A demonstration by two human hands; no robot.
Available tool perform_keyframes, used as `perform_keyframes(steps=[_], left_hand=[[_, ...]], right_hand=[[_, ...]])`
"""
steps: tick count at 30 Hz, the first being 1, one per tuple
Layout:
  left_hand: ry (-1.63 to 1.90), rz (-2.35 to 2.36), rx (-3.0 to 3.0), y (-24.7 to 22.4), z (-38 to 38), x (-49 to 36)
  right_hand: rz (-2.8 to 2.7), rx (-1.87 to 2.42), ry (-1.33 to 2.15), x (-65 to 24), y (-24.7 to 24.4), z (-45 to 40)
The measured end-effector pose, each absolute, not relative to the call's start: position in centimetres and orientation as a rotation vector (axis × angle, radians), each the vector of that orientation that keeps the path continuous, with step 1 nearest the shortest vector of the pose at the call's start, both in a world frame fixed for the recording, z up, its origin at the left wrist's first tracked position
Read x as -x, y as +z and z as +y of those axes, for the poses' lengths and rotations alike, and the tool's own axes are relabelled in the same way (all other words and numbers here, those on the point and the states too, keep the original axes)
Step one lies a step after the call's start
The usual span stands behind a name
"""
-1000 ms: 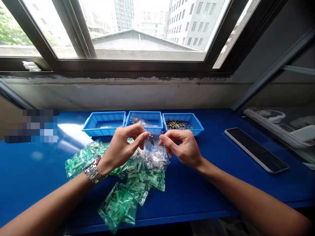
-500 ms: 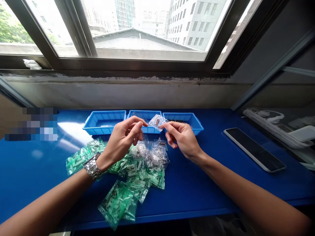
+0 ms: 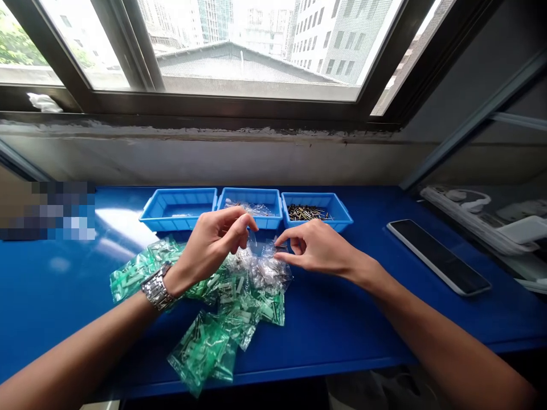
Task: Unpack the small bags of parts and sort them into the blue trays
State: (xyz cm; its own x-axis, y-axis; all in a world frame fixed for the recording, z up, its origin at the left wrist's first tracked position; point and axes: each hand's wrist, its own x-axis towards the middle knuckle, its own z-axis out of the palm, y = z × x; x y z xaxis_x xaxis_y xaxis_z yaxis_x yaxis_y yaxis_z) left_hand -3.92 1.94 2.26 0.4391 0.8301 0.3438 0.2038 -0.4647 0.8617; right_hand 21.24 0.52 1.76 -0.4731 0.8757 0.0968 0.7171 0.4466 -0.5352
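My left hand (image 3: 220, 236), with a metal watch on the wrist, hangs over the left side of the pile, its fingers curled; what they hold, if anything, cannot be made out. At the pile's upper right, my right hand (image 3: 314, 245) has thumb and forefinger apart at either side of a small clear packet (image 3: 280, 248). Clear packets (image 3: 270, 272) with small metal pieces lie in the middle. Green packets (image 3: 205, 350) spread around and below them, several overlapping.
Three blue trays stand along the back: the left tray (image 3: 178, 223), the middle tray (image 3: 265, 225) with clear packaging, and the right tray (image 3: 337, 219) with many dark and brass-coloured screws. A phone (image 3: 438, 256) lies on the blue table (image 3: 342, 336) at the right.
My right hand has moved down to the pile, and the clear packet between its fingertips before is no longer raised there. The middle and right trays show more fully. My left hand has barely moved.
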Motion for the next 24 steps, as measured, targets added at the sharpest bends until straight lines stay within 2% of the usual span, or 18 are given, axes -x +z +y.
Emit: perform_keyframes(steps=[10, 14, 24], left_hand=[[1.009, 0.873, -1.976, 2.1, 1.9, 3.8], [1.014, 0.885, -2.004, 2.2, 1.8, 3.7], [1.066, 1.033, -1.942, 2.0, 1.8, 3.3]], right_hand=[[-2.424, 1.323, 0.431, -20.9, 0.9, 0.4], [-2.262, 1.264, 0.445, -20.8, 1.2, 0.4], [-1.569, 1.077, 0.897, -20.1, 1.1, 0.1]])
